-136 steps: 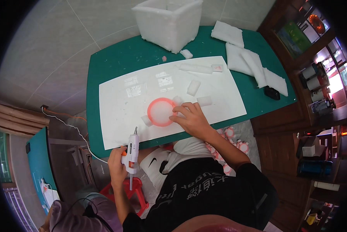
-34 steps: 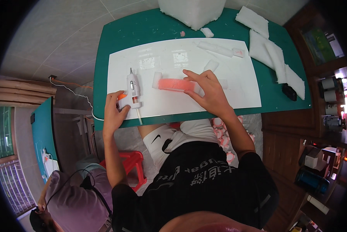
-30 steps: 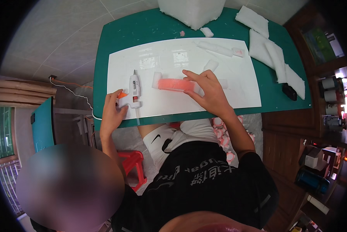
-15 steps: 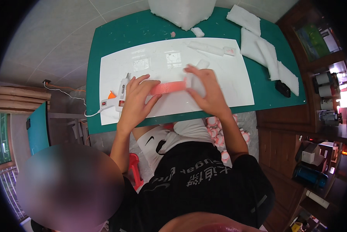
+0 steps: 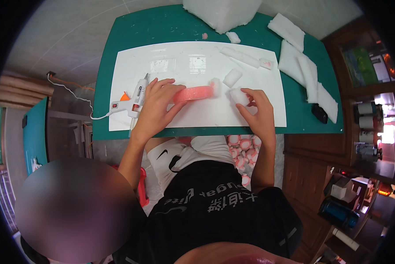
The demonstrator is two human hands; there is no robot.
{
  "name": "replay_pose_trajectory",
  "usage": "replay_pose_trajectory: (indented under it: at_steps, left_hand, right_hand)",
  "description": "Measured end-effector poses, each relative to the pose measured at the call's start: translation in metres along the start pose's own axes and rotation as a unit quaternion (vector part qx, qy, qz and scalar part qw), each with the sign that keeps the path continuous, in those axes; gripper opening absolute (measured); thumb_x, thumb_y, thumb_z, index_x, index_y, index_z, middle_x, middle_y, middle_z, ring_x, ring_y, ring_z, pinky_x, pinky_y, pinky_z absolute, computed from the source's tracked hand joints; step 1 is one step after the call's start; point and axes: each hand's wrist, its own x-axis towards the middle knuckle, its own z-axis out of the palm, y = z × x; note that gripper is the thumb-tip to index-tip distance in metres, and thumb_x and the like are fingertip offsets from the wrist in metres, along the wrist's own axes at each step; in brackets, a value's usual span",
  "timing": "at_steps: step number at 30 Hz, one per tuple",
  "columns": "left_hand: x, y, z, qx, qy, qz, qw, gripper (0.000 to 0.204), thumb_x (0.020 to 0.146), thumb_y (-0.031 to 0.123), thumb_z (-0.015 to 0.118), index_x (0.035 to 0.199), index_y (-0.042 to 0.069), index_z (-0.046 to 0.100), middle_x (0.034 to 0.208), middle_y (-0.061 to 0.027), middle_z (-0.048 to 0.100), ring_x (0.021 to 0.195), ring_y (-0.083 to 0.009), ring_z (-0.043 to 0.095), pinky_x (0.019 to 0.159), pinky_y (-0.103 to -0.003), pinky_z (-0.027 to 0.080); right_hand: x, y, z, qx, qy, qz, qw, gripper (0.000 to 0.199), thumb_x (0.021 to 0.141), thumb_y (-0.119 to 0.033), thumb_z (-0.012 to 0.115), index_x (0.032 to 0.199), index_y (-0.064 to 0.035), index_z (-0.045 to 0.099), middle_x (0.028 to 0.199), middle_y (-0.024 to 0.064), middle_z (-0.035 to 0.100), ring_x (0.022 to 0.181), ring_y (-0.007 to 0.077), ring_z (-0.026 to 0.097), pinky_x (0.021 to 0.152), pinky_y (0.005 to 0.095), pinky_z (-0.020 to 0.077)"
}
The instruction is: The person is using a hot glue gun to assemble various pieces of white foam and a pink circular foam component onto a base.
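left hand [image 5: 155, 108] spread flat, pressing pink foam strip [image 5: 194, 93] onto white sheet [image 5: 197, 114]; right hand [image 5: 258, 108] pinching small white foam block [image 5: 238, 95]; glue gun [image 5: 133, 99] just left of left hand.

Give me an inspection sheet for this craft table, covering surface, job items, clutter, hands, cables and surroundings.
Surface: green mat with a white sheet laid on it.
Job's things: pink foam strip lying on the sheet, a white foam bit at its right end; small white foam block.
Clutter: glue gun lying at the sheet's left edge; white foam slabs on the right; large foam block at the far edge; small black object.
Hands: left hand pressing on the pink strip; right hand touching the small block.
Cables: white cord running off the table's left side from the glue gun.
Surroundings: tiled floor, wooden shelves on the right, a second person at lower left.
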Motion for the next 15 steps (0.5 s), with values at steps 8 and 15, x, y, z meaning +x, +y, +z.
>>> replay_pose_trajectory:
  at_steps: [8,15]
  left_hand:
    - [-0.001,0.001,0.007,0.002,0.019,0.011,1.0,0.034,0.088,0.019,0.073,0.119,0.006,0.066,0.116,-0.0107,0.067,0.126,-0.0323,0.053,0.115,-0.053,0.029]
    - [0.002,0.0,0.008,-0.006,0.022,0.023,0.999,0.034,0.087,0.016,0.074,0.118,0.006,0.066,0.118,-0.009,0.066,0.127,-0.0315,0.053,0.115,-0.052,0.029]
  right_hand:
    - [0.009,-0.062,0.048,0.051,0.06,-0.126,0.989,0.052,0.073,-0.009,0.086,0.122,-0.0055,0.069,0.099,0.0077,0.059,0.081,0.0195,0.059,0.072,0.0301,0.0525]
    - [0.013,-0.063,0.079,0.037,0.124,-0.137,0.982,0.048,0.069,-0.01,0.089,0.115,-0.0055,0.074,0.099,0.0071,0.062,0.084,0.0182,0.061,0.071,0.0304,0.0518]
